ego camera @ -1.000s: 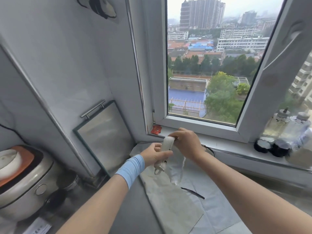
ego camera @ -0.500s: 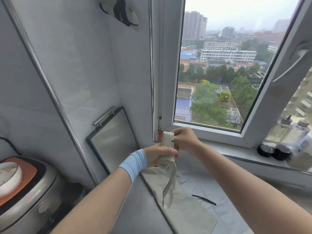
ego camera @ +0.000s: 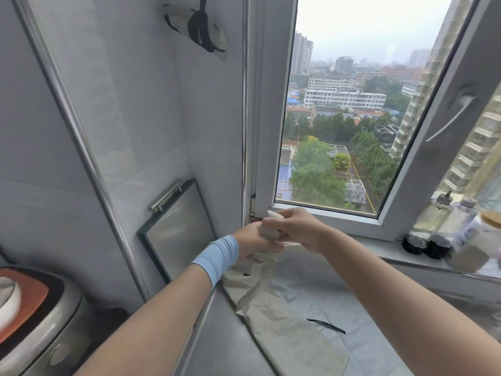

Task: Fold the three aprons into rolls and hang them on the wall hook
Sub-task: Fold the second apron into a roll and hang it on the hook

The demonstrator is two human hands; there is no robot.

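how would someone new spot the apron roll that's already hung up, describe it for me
Start at the window and move left across its frame onto the pale tiled wall. Near the top of that wall hangs a pale rolled apron, cinched round the middle by a black strap. It is the only roll up high; the other pale apron is gripped in both hands over the counter.
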